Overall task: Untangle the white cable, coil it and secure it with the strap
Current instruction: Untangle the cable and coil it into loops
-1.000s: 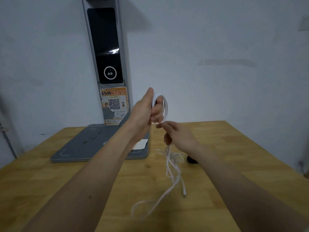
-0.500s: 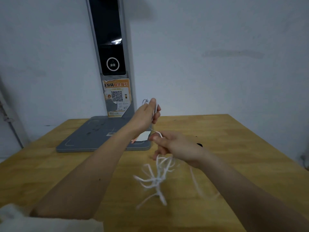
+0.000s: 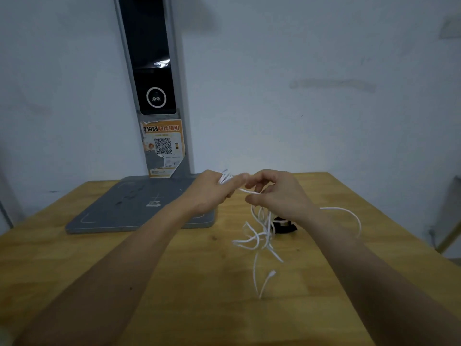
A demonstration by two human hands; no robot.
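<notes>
While left hand (image 3: 212,193) grips coils and right hand (image 3: 277,193) pinches white cable (image 3: 262,236) — dangling tangle could knot if pulled tight.

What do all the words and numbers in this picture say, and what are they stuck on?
"身份码取件指引": the big heading on the orange sticker, which is stuck on the grey stand's upright post; the first character is partly torn.
QR code in the middle of the same sticker: a pattern, not words.
Small print around and under the QR code: too small and blurred to read.
Small white label on the stand's flat base: unreadable.
</notes>
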